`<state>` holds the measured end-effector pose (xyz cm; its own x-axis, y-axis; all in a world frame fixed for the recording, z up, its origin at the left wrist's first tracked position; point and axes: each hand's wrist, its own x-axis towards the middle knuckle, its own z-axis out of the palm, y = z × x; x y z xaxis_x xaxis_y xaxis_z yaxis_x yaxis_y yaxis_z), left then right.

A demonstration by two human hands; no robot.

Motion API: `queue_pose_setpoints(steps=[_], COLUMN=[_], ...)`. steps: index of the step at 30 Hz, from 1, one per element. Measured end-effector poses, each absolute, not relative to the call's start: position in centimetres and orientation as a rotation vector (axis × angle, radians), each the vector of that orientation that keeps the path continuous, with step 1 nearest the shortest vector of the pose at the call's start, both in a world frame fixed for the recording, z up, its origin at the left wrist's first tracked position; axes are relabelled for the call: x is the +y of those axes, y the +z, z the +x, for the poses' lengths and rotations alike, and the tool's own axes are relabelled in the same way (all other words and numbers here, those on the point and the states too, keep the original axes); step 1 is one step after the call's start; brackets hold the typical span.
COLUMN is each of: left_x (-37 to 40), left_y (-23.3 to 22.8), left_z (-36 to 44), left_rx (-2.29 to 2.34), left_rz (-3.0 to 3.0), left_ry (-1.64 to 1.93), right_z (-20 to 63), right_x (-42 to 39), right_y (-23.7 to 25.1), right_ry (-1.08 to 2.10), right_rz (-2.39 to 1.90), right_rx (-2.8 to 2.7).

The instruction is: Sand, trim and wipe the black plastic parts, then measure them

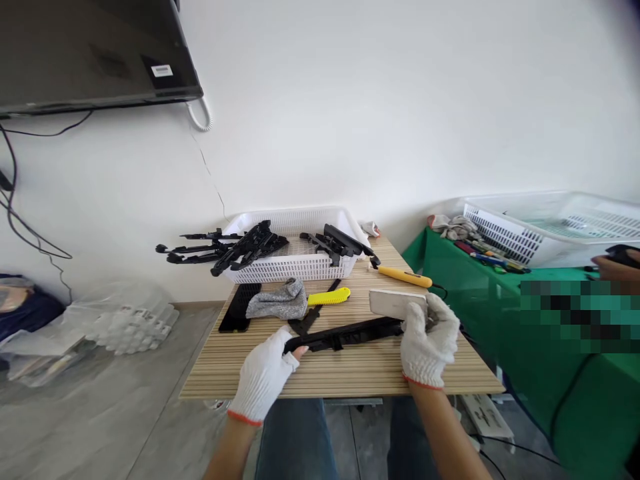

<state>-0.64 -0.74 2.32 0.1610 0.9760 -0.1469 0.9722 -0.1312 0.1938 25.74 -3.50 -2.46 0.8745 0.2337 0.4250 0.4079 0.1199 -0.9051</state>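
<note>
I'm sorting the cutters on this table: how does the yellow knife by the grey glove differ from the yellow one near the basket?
The yellow knife by the grey glove is a greenish, brighter yellow; the yellow knife near the basket is more orange. The first lies mid-table beside the grey glove, a black piece crossing behind it; the second lies toward the table's right edge, next to the white basket. Both lie flat on the wooden table, untouched by the hands.

basket [295, 267] behind glove [277, 301], knife [329, 297] right of glove
</note>
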Motion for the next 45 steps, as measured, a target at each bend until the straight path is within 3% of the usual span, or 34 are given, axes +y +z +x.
queue_pose_setpoints(steps=[19,28,32,37,41,45], left_x=[0.1,1.4,1.5,1.4,1.6,1.7], left_y=[2.1,2.4,2.3,1.8,1.4,1.3], left_z=[1.6,-1.2,-1.1,-0.9,-1.2,-1.4], left_rx=[1.831,1.871,1.889,1.882,1.842,1.825], left_rz=[2.299,2.300,2.337,2.373,2.433,2.449], left_ry=[0.065,0.019,-0.017,-0.025,-0.007,0.000], right_z=[25.7,26.2,26.0,25.5,25.7,25.8], right_x=[-3.4,-2.9,-2.6,-2.5,-2.3,-2.5], right_y=[-1.9,-2.3,-1.9,-2.0,-2.2,-2.0], right_ry=[0.000,0.421,0.331,0.460,0.328,0.467], right_rz=[-1.496,-1.714,-1.783,-1.686,-1.839,-1.776], right_rx=[-0.532,-0.878,-0.758,-0.984,-0.786,-1.009])
